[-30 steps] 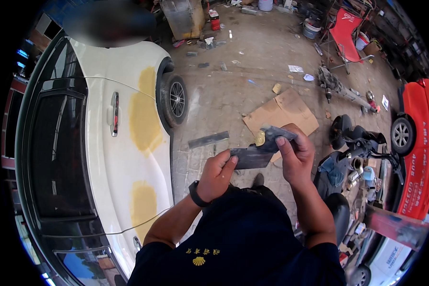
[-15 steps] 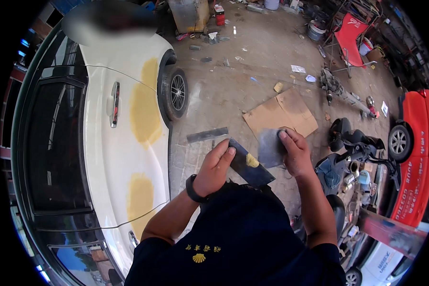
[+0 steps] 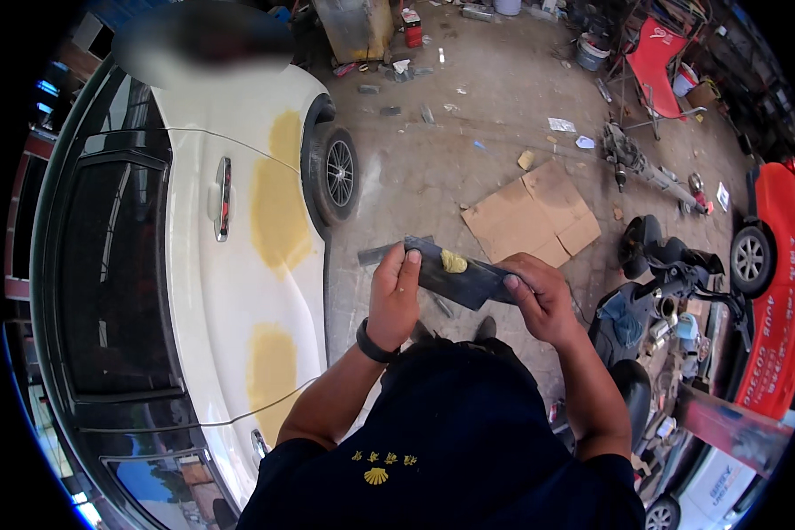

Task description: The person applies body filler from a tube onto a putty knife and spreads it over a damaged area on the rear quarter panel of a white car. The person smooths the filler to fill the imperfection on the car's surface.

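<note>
In my left hand [image 3: 396, 296] is one end of a dark, flat rectangular plate [image 3: 440, 277], thumb on top. A lump of yellow putty [image 3: 453, 261] sits on the plate's upper side. My right hand [image 3: 541, 299] pinches a thin dark grey spreader [image 3: 496, 284], which overlaps the plate's right end; where exactly the two touch is hard to make out. To my left stands a white car [image 3: 205, 300], its side carrying a large yellow filler patch [image 3: 278, 216] and a second yellow patch [image 3: 272, 367].
Flattened cardboard [image 3: 532, 212] lies on the floor ahead, and a dark strip [image 3: 375, 256] lies beside the car. A motorbike [image 3: 649, 291], a red folding chair [image 3: 658, 66] and a red vehicle [image 3: 777, 283] are on the right. Scraps litter the floor.
My right hand has brought the spreader left and down onto the plate. The plate has turned flatter, and its left end is raised slightly. The view has shifted a little.
</note>
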A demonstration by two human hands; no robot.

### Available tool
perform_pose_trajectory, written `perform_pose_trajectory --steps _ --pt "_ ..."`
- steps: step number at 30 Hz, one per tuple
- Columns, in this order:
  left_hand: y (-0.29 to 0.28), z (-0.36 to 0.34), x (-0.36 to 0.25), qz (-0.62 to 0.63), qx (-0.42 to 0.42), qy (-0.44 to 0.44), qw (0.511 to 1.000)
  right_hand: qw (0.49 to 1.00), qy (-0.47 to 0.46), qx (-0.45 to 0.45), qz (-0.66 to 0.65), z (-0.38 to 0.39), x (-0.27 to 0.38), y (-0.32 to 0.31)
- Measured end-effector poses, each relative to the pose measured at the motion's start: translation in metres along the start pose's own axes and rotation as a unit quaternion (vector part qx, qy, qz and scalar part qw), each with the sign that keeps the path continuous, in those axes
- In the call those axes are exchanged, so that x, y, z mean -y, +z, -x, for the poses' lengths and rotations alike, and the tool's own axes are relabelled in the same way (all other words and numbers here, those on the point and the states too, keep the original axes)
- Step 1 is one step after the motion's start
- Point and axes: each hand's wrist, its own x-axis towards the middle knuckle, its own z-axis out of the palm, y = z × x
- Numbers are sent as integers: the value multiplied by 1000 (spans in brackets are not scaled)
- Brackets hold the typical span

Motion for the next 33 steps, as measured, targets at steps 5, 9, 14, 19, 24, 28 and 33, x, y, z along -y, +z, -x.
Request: perform_pose_trajectory --steps 5,9,14,19,24,28,33 --pt "-10 -3 12 11 -36 -36 999 972 91 -207 -68 12 -13 3" --pt "-6 0 10 10 5 -47 999 960 -121 -178 181 -10 11 23" --pt "6 2 -5 54 15 -27 998 909 -219 -142 326 -21 8 38" --pt "-4 4 4 -42 30 -15 999 904 -222 -164 328 -25 7 30" --pt "1 5 3 -32 -2 -4 999 916 -236 -98 309 -21 12 32" --pt "6 9 4 -41 -23 38 998 908 -226 -164 312 -31 10 33" --pt "0 10 -2 -55 -27 44 997 902 -246 -169 310 -29 11 35"
